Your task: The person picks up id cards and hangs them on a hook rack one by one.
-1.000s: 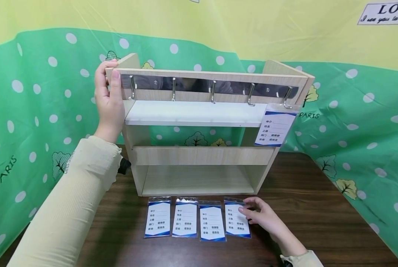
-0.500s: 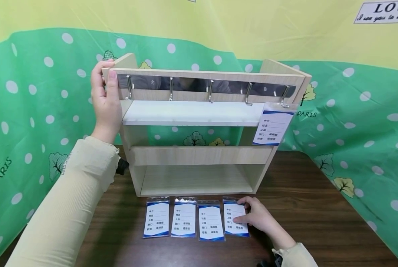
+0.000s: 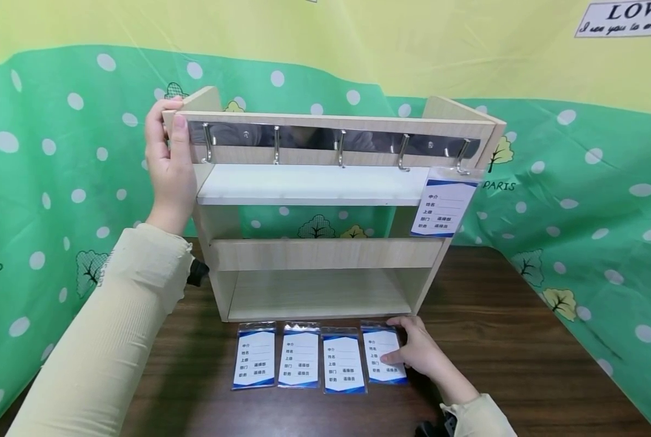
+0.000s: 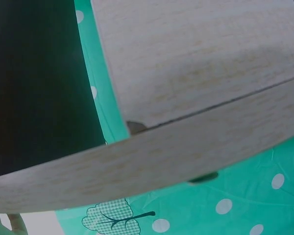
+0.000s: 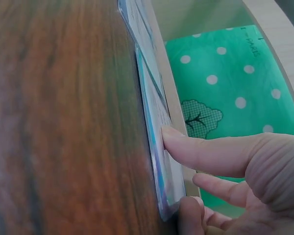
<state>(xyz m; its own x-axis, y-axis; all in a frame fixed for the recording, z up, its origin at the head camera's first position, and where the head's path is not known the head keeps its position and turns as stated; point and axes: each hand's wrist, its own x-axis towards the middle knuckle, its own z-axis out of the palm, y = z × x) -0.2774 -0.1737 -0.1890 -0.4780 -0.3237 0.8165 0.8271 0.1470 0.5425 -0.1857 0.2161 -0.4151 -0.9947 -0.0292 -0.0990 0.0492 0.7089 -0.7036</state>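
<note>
A light wooden shelf unit stands upright, with a metal strip of several hooks along its top front. My left hand grips its upper left corner, thumb on the front. In the left wrist view, its pale boards fill much of the frame. My right hand pinches the rightmost badge in a row on the table, index finger at its top right corner. The right wrist view shows my thumb on that badge's face. Another badge hangs from the rightmost hook.
Left of the held badge lie a badge, a second badge and a third badge, just before the shelf's base. The brown wooden table extends to the right. A green and yellow dotted curtain hangs behind.
My right hand's thumb and index finger have closed onto the rightmost badge, whose lower edge has shifted slightly away from me. My left hand stays on the shelf corner.
</note>
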